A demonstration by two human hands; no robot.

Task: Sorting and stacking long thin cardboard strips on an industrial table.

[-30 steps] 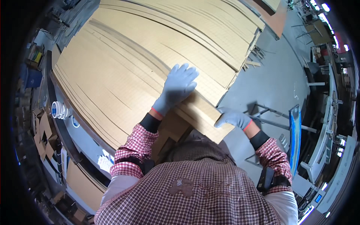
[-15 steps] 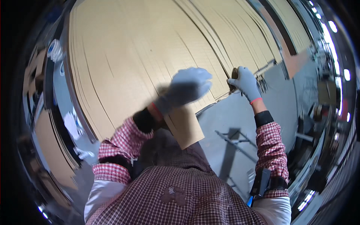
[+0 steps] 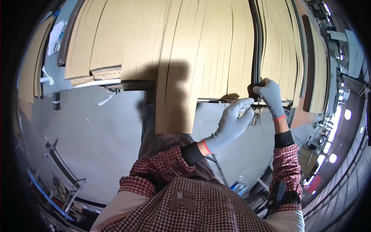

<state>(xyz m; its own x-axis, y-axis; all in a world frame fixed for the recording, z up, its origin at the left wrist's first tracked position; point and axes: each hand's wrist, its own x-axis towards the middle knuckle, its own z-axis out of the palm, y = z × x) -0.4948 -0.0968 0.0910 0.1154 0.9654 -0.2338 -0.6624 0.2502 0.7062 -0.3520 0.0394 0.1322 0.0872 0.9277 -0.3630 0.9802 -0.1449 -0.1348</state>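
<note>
Long tan corrugated cardboard sheets (image 3: 212, 42) lie side by side in a wide, overlapping row ahead of me. My right hand (image 3: 269, 94), in a grey glove, is closed at the near end of the cardboard, where a dark lengthwise gap (image 3: 256, 46) runs between sheets; the fingers hide what exactly they pinch. Just left of it, my gloved left hand (image 3: 234, 121) holds nothing, its fingers stretched and slightly apart near the sheets' front edge. One cardboard piece (image 3: 161, 116) juts out toward my body, with a shadow across it.
A grey floor (image 3: 92, 135) shows below the cardboard's front edge. Metal frames (image 3: 63, 170) stand at the lower left. More cardboard sheets (image 3: 33, 65) stand at the far left, and another stack (image 3: 319, 69) lies at the right beyond a dark bar (image 3: 307, 62).
My view has turned and shifted, bringing more floor in on the left. My left hand has moved right, off the cardboard and close to my right hand. The right hand remains closed at the edge.
</note>
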